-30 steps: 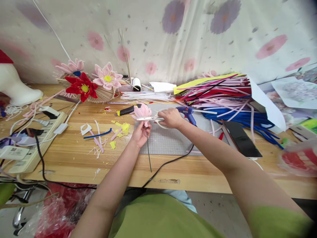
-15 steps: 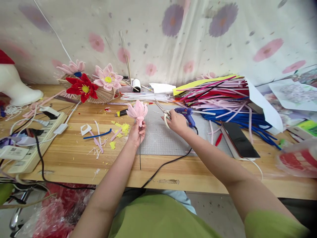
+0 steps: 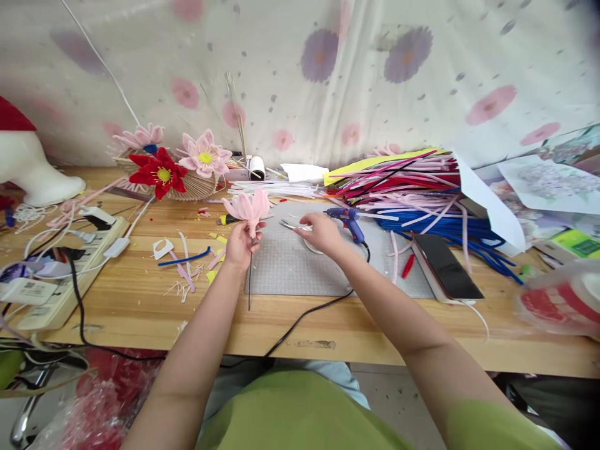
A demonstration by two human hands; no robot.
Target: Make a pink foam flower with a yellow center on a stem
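A pale pink fuzzy flower (image 3: 249, 207) on a thin dark stem is held by my left hand (image 3: 241, 245), whose fingers wrap round its base; the stem hangs down past the palm. My right hand (image 3: 322, 232) is over the grey cutting mat (image 3: 300, 275), at the scissors (image 3: 291, 225). The scissors' blades point left, low over the mat, and the fingers partly cover the handles. Whether the fingers still grip the handles is unclear. A blue glue gun (image 3: 349, 220) lies just right of my right hand.
Finished red (image 3: 163, 175) and pink flowers stand back left, by a power strip (image 3: 70, 281). Yellow scraps and a blue stem (image 3: 184, 257) lie left of the mat. Bundles of coloured stems (image 3: 412, 181), a phone (image 3: 447, 265) and a plastic tub (image 3: 560, 300) are on the right.
The scissors have gone from raised and angled to low and flatter over the mat, with my right hand lower around them. My left hand has shifted left, and the flower has tilted left.
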